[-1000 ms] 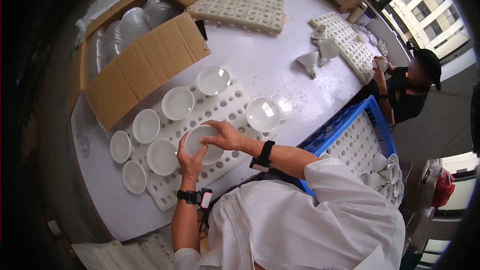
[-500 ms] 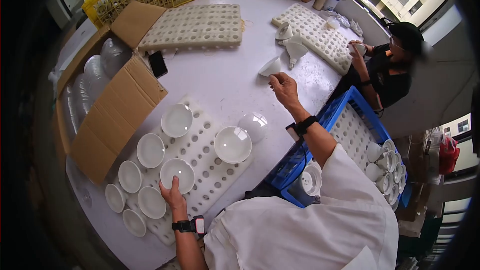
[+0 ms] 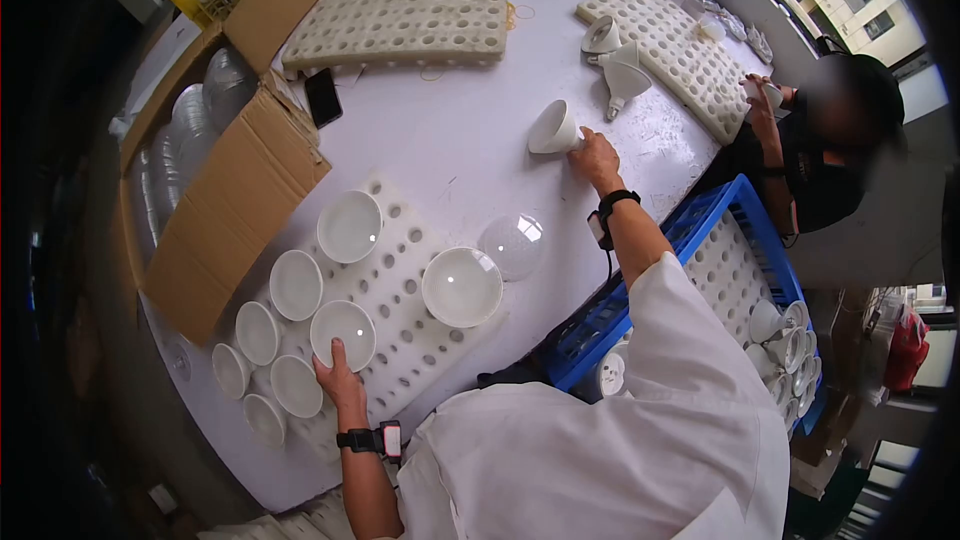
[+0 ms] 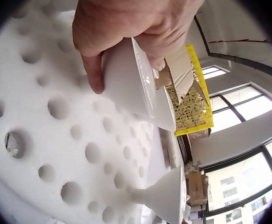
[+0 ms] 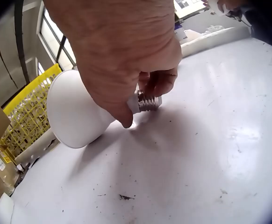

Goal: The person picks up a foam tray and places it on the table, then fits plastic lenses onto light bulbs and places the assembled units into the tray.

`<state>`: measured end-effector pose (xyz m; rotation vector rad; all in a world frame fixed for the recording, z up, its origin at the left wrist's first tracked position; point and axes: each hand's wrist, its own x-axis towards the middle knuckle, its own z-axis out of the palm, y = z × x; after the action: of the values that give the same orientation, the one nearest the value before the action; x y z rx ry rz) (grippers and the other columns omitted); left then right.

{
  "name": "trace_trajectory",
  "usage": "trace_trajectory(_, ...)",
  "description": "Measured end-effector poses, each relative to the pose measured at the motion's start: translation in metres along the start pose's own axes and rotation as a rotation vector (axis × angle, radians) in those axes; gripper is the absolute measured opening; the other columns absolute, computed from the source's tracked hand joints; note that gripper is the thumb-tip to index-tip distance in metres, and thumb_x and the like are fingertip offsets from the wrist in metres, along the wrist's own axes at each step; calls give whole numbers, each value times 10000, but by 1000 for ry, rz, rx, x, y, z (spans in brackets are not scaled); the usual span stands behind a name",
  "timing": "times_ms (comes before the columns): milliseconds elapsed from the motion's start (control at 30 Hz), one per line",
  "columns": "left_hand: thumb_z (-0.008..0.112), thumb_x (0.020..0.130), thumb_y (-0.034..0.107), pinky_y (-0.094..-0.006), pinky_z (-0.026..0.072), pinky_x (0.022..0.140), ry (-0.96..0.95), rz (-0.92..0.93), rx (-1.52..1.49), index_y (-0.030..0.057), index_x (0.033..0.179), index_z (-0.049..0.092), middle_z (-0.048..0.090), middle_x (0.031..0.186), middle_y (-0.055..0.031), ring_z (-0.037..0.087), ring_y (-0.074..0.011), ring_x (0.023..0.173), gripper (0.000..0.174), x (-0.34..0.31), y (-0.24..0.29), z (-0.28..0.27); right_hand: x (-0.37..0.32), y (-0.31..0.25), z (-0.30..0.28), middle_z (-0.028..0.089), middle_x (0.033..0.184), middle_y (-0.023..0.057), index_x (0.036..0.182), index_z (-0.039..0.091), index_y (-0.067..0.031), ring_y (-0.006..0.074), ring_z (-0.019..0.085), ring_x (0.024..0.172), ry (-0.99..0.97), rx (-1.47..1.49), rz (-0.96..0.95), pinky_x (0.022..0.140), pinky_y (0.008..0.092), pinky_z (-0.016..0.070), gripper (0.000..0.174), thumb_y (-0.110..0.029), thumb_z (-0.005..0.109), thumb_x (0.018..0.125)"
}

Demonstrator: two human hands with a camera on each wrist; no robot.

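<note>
My left hand (image 3: 345, 388) grips a white cone-shaped lamp housing (image 3: 343, 340) that stands mouth up on a white foam board (image 3: 440, 348); its thumb lies over the rim. In the left wrist view, fingers wrap the outer wall of this housing (image 4: 124, 84). Several similar housings (image 3: 296, 285) stand around it on the board. Further right, my right hand (image 3: 598, 162) pinches another lamp housing (image 3: 550, 130) at its narrow neck. The right wrist view shows its metal screw base (image 5: 148, 101) beside the fingertips, with the wide mouth facing away, close over the table.
A clear dome cover (image 3: 520, 245) lies beside the board. Two more housings (image 3: 622, 75) lie near a second foam board (image 3: 665, 60). An open carton (image 3: 235, 230) stands left, a phone (image 3: 323, 98) behind it. A blue crate (image 3: 690, 230) sits right, near another person (image 3: 830, 150).
My right hand has left the housing both hands held and reached forward right to another one, now turned and shifted. The left hand still holds a housing on the board.
</note>
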<state>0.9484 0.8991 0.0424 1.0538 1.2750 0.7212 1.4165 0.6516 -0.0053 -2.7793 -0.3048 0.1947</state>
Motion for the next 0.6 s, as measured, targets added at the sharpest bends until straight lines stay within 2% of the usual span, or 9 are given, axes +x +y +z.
trace_trajectory(100,644,852,196,-301,475,809,44,-9,56,-10,1185,455,563,1095,-100,570,-188,941,435,6,-3,-4,3,0,7,605,1055,136,1070,630,-136,313,592,981,-28,-85,-78,858,391,474,343,-290,648,764)
trace_trajectory(300,637,856,304,-375,517,724,48,-128,-94,-40,1197,444,564,1119,-156,590,-231,988,522,-10,3,-4,-21,-17,11,618,1004,140,1028,605,-68,307,611,931,29,-21,-192,806,392,493,351,-285,674,761)
trace_trajectory(333,637,856,304,-375,517,724,61,-134,-94,-40,1197,444,564,1119,-156,590,-231,988,522,-18,4,-12,-32,-24,10,630,981,138,1018,603,-62,306,619,910,24,172,-233,788,383,498,351,-281,686,756)
trace_trajectory(400,668,827,289,-343,539,685,-35,-456,99,-51,1196,441,552,1155,-211,594,-240,1012,551,-35,14,-27,-49,-42,10,664,928,122,1014,603,-54,280,639,854,6,473,-273,755,349,503,331,-242,700,759)
trace_trajectory(433,668,827,289,-343,539,685,-34,-460,96,-51,1196,441,552,1155,-211,594,-240,1012,551,-44,19,-28,-59,-49,7,669,925,104,1029,608,-56,241,640,858,-51,586,-273,764,329,500,311,-218,682,775)
trace_trajectory(500,702,792,256,-285,547,621,-434,-435,434,-50,1195,447,541,1166,-258,595,-237,1020,567,-66,23,-22,-77,-62,4,669,941,93,1041,609,-55,209,635,847,-77,696,-387,761,320,497,303,-196,675,781)
trace_trajectory(533,718,774,220,-265,552,603,-567,-343,369,-58,1221,422,511,1201,-276,597,-255,1015,604,-69,25,-11,-80,-62,11,663,925,87,1043,601,-47,207,630,832,-69,690,-518,757,319,496,311,-182,680,774)
trace_trajectory(567,697,794,228,-294,563,630,-644,-246,384,-69,1244,377,473,1246,-279,591,-270,1026,627,-71,34,9,-90,-70,11,647,881,77,1034,598,-35,187,627,779,-137,769,-530,689,317,506,314,-164,690,763)
trace_trajectory(600,677,815,236,-323,574,656,-717,-145,397,-79,1267,333,435,1291,-282,585,-286,1037,649,-70,42,33,-104,-82,3,637,861,67,1024,596,-33,171,623,744,-289,863,-398,649,304,508,303,-155,691,764)
